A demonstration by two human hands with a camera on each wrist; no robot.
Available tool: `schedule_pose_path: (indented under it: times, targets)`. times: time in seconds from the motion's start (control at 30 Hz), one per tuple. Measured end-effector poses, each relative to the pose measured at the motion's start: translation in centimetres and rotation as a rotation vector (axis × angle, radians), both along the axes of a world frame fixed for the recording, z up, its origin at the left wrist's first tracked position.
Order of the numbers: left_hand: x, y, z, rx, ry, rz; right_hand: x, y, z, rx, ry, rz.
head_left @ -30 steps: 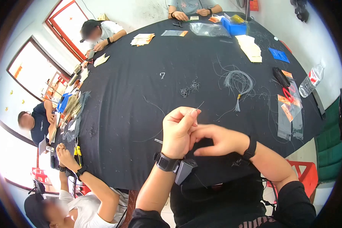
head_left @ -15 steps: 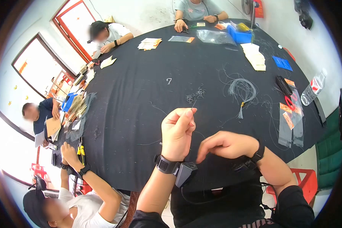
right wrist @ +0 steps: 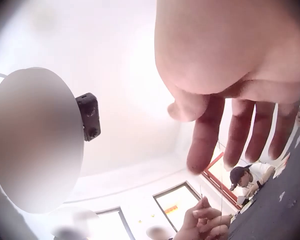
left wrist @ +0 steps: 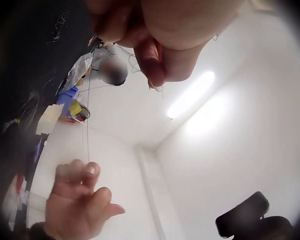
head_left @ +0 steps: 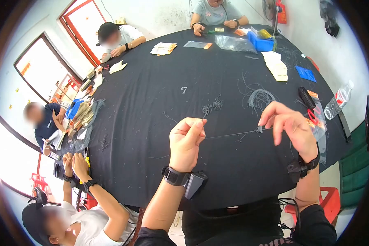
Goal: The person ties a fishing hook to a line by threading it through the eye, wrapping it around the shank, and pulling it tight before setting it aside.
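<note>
In the head view my left hand (head_left: pixel 187 141) is raised over the black table, thumb and forefinger pinching a thin fishing line. A short thin end pokes out past its fingertips in the left wrist view; what lies inside the fist is hidden. The line (head_left: pixel 229 135) stretches rightward toward my right hand (head_left: pixel 291 127), which is lifted with fingers spread and loosely bent. In the right wrist view its fingers (right wrist: pixel 206 135) point downward, thumb apart, with the line passing beside them. Beyond the left hand lies a heap of small dark hooks (head_left: pixel 212 105).
A coil of grey line (head_left: pixel 260 98) lies behind my right hand. On the right are a water bottle (head_left: pixel 339 99), red-handled scissors (head_left: pixel 313 116) and a black pouch (head_left: pixel 305 97). A blue box (head_left: pixel 261 43) and cards (head_left: pixel 274 65) sit farther back. Several people work around the table.
My right hand has swung away to the right from beside the left wrist, and the line now spans the two hands. My left hand keeps its pinch and has shifted slightly left.
</note>
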State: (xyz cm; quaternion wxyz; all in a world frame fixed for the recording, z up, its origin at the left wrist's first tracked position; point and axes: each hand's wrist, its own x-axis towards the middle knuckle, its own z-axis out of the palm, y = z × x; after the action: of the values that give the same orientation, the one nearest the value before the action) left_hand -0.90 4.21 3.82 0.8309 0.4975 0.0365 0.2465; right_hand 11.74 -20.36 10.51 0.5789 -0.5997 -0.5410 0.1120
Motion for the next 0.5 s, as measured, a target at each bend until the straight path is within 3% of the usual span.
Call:
schedule_pose_path:
  times: [0.1,0.2,0.3,0.4,0.5]
  targets:
    - [0.2,-0.4,-0.7,0.18,-0.001,0.006,0.6,0.3,-0.5,0.049,0.269,-0.02]
    - [0.0,0.0,-1.3,0.346,-0.021,-0.111,0.8,0.7,-0.3,-0.174,0.448,0.164]
    - [-0.3,0.2,-0.9,0.397,-0.02,-0.265,0.1,1.0,-1.7,-0.374,0.51,0.204]
    - [0.2,-0.4,-0.7,0.676,-0.181,-0.152,-0.7,1.2,-2.6,-0.567,0.578,0.24]
    - [-0.1,-1.0,-0.3,0.742,-0.118,-0.202,-1.2,0.9,-2.8,-0.574,0.459,0.183]
